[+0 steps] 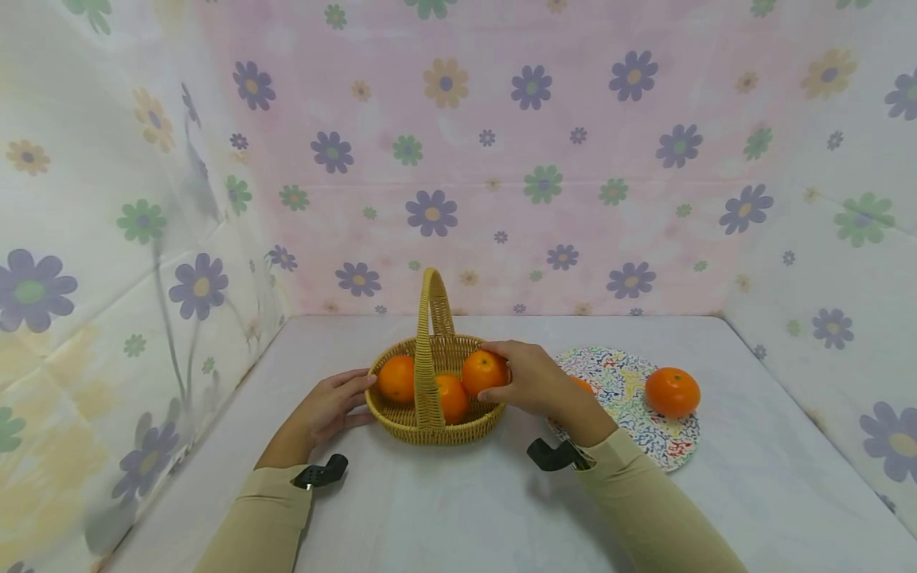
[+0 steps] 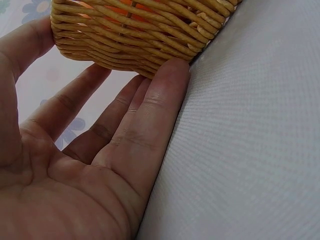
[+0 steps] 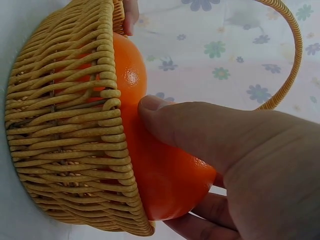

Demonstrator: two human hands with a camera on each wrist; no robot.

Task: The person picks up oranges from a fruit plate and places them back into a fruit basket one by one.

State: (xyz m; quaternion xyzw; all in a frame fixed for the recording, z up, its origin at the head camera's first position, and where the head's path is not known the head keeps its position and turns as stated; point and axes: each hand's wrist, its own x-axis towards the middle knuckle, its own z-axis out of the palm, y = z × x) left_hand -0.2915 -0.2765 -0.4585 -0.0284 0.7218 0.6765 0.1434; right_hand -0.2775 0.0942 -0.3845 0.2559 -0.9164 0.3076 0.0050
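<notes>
A woven wicker basket (image 1: 444, 434) with a tall arched handle (image 1: 427, 334) stands on the table. Inside it, one orange (image 1: 396, 379) lies at the left and another orange (image 1: 452, 399) sits partly behind the handle. My right hand (image 1: 530, 378) holds a third orange (image 1: 483, 372) at the basket's right end, thumb on the near side and fingers round the far side. In the right wrist view this held orange (image 3: 170, 175) overlaps the rim. My left hand (image 1: 335, 407) touches the basket's left end, its fingers (image 2: 155, 110) extended against the wicker wall (image 2: 130, 45).
To the right lies a round plate (image 1: 619, 402) with a multicoloured squiggle pattern. One orange (image 1: 673, 392) rests on its right side; another orange (image 1: 583, 385) shows partly behind my right wrist. Flower-patterned cloth walls (image 1: 487, 183) enclose the white table (image 1: 430, 509) at the back and sides.
</notes>
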